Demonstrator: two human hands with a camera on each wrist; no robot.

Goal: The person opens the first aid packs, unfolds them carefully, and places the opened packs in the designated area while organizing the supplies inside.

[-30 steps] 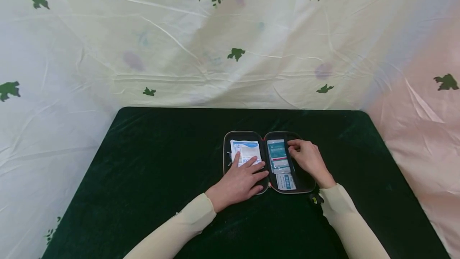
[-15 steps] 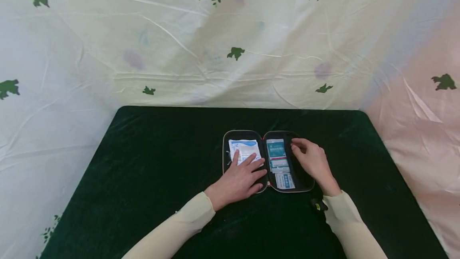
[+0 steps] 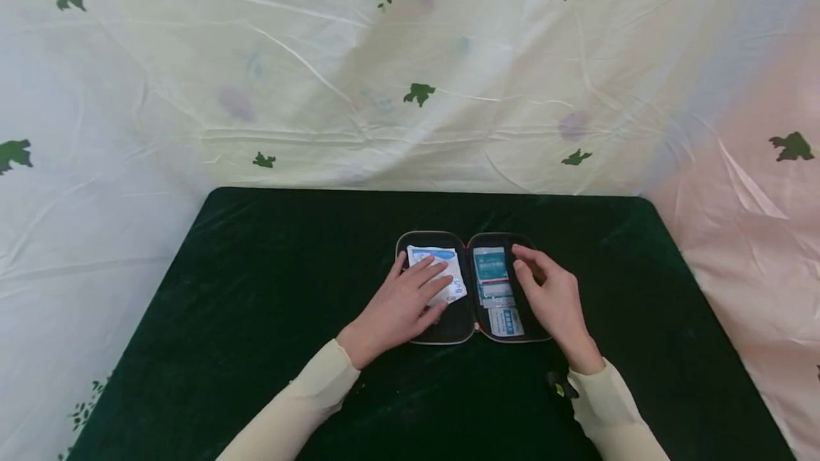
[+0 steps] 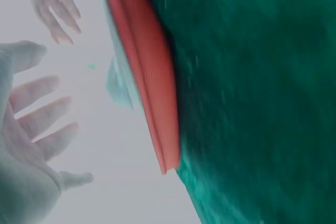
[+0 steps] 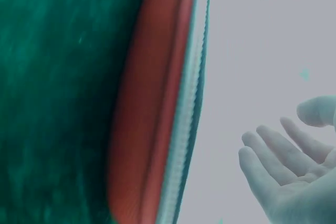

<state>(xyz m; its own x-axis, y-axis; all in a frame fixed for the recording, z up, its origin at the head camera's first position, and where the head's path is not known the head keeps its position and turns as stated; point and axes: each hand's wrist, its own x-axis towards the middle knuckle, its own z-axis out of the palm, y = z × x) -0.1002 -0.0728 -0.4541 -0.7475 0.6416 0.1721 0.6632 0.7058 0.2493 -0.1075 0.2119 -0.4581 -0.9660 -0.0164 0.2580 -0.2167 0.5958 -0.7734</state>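
Note:
A zippered case [image 3: 452, 329] lies unfolded on the table, black inside; the wrist views show its red outer shell [image 5: 144, 114]. Its left half holds a white-and-blue packet [image 3: 456, 289]. Over that packet my left hand [image 3: 398, 304] is spread, covering part of it, and in the left wrist view the fingers look apart and off the case. Teal packets [image 3: 492, 265] and a smaller white-and-blue packet [image 3: 506, 321] sit in the right half. Beside them my right hand [image 3: 554, 294] hovers at the case's right side, fingers loosely bent, holding nothing.
A dark green cloth [image 3: 288, 290] covers the table. Near the right cuff lies a small black item with a yellow-green mark [image 3: 560, 387]; what it is cannot be told. Pale printed fabric [image 3: 333, 91] hangs behind and at both sides.
My left hand has shifted left, baring more of the left half of the case. My right hand first drew away to the right, then came slightly back left.

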